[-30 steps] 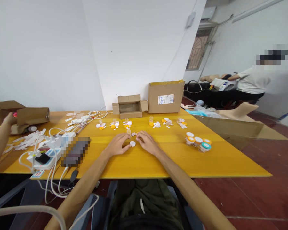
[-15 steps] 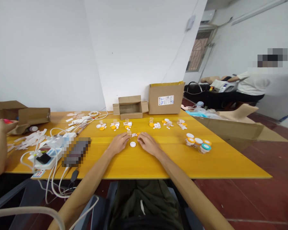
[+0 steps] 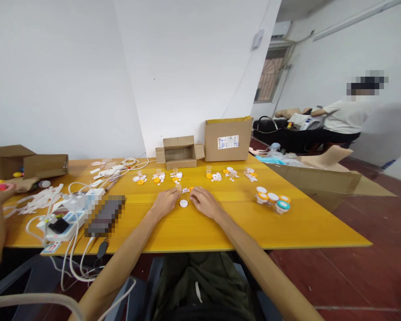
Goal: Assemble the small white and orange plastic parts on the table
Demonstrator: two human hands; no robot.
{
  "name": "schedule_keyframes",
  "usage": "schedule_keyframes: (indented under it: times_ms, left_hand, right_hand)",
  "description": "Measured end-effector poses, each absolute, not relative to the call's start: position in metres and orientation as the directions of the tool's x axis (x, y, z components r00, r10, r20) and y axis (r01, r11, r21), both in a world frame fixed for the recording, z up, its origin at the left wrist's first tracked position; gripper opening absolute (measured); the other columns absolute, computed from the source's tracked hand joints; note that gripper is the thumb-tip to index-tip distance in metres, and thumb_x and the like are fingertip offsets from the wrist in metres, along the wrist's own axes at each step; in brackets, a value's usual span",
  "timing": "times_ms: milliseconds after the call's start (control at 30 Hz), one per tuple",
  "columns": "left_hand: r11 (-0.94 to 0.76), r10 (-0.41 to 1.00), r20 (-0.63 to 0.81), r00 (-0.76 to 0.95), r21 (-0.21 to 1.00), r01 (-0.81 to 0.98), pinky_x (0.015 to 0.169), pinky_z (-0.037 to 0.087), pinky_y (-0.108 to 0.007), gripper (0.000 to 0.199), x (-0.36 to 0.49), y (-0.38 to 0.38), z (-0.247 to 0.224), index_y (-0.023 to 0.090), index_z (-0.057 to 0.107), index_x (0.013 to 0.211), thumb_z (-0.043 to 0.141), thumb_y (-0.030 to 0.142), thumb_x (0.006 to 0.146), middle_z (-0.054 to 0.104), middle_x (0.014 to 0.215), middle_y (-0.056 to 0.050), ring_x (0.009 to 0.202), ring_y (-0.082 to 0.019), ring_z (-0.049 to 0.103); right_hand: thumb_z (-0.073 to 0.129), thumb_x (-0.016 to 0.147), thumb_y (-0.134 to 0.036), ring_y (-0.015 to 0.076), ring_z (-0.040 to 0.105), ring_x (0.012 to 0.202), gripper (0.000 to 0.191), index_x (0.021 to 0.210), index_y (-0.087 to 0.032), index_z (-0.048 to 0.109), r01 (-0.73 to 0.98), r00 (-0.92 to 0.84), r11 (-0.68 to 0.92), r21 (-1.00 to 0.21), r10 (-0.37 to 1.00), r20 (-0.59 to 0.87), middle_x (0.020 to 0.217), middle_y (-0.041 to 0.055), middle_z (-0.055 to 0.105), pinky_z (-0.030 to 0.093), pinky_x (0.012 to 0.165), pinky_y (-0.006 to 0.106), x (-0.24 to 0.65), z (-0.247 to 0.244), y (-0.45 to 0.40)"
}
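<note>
My left hand (image 3: 166, 201) rests on the table with its fingers curled against a small clear jar (image 3: 178, 187). Opposite it, my right hand (image 3: 203, 200) has bent fingers closed at an orange ring lid (image 3: 191, 190), which they partly cover. Between the fingertips lies a little heap of small white pieces (image 3: 185, 190). Just in front of the heap, a round white lid (image 3: 183, 203) lies flat, touched by neither hand. The undersides of both hands are hidden.
Behind my hands stand several groups of jars, orange lids and white pieces (image 3: 216, 177). Lidded jars (image 3: 272, 198) cluster at the right. Cardboard boxes (image 3: 226, 142) line the wall. Power strip (image 3: 65, 227), cables and a dark blurred-out object (image 3: 107, 215) lie left. Another person's hand (image 3: 2, 194) holds colourful items.
The view has shifted slightly. My hands stay around the white pieces with little visible movement. At the left edge, the other person's hand has moved, and coloured items now show in the box.
</note>
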State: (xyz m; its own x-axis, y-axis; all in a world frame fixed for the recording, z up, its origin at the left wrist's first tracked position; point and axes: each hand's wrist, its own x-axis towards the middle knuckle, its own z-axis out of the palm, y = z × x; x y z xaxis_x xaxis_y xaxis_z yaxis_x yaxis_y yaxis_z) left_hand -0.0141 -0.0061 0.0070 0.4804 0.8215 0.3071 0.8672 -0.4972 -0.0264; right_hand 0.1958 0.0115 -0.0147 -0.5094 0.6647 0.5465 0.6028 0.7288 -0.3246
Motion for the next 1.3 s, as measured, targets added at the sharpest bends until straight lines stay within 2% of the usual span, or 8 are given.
schedule_keyframes:
  times_ms: [367, 533, 967, 1167, 1300]
  left_hand:
    - [-0.467, 0.844, 0.240, 0.480, -0.112, 0.877, 0.078, 0.053, -0.031, 0.027, -0.0138, -0.0062, 0.0058, 0.021, 0.065, 0.111, 0.043, 0.012, 0.099, 0.070, 0.106, -0.010, 0.094, -0.022, 0.070]
    - [-0.466, 0.842, 0.255, 0.475, -0.098, 0.879, 0.080, 0.054, -0.031, 0.026, -0.0140, -0.0072, 0.0065, 0.022, 0.064, 0.112, 0.042, 0.013, 0.099, 0.070, 0.112, -0.009, 0.094, -0.021, 0.070]
    - [-0.508, 0.816, 0.289, 0.500, -0.054, 0.860, 0.077, 0.053, -0.032, 0.021, -0.0199, -0.0056, 0.0036, 0.021, 0.064, 0.105, 0.044, 0.018, 0.100, 0.070, 0.104, -0.010, 0.090, -0.024, 0.070]
    - [-0.502, 0.819, 0.286, 0.498, -0.065, 0.862, 0.078, 0.052, -0.032, 0.024, -0.0200, -0.0041, 0.0022, 0.021, 0.064, 0.106, 0.044, 0.010, 0.097, 0.069, 0.106, -0.010, 0.094, -0.023, 0.069]
    - [-0.510, 0.819, 0.298, 0.490, -0.014, 0.860, 0.079, 0.051, -0.032, 0.020, -0.0211, -0.0038, 0.0013, 0.020, 0.063, 0.104, 0.043, 0.017, 0.100, 0.069, 0.104, -0.010, 0.092, -0.023, 0.068]
  right_hand:
    - [0.055, 0.092, -0.008, 0.0195, 0.060, 0.087, 0.018, 0.084, -0.023, 0.061, 0.601, -0.505, 0.746, -0.287, 0.633, 0.587, 0.089, 0.0044, 0.066, 0.050, 0.081, 0.033, 0.1967, -0.0148, 0.0114]
    - [0.054, 0.092, -0.008, 0.0192, 0.060, 0.085, 0.017, 0.083, -0.022, 0.060, 0.602, -0.515, 0.749, -0.278, 0.630, 0.582, 0.089, 0.0044, 0.066, 0.050, 0.080, 0.033, 0.1966, -0.0136, 0.0110]
    - [0.052, 0.093, -0.009, 0.0207, 0.059, 0.090, 0.018, 0.085, -0.023, 0.061, 0.593, -0.554, 0.764, -0.255, 0.616, 0.560, 0.091, 0.0056, 0.065, 0.050, 0.084, 0.035, 0.1971, -0.0136, 0.0109]
    - [0.052, 0.095, -0.012, 0.0207, 0.059, 0.091, 0.017, 0.086, -0.022, 0.062, 0.597, -0.567, 0.768, -0.230, 0.607, 0.556, 0.092, 0.0058, 0.065, 0.049, 0.085, 0.035, 0.1967, -0.0161, 0.0128]
    - [0.052, 0.094, -0.010, 0.0202, 0.059, 0.091, 0.018, 0.086, -0.022, 0.061, 0.572, -0.572, 0.780, -0.254, 0.601, 0.558, 0.091, 0.0053, 0.066, 0.049, 0.084, 0.034, 0.1961, -0.0144, 0.0107]
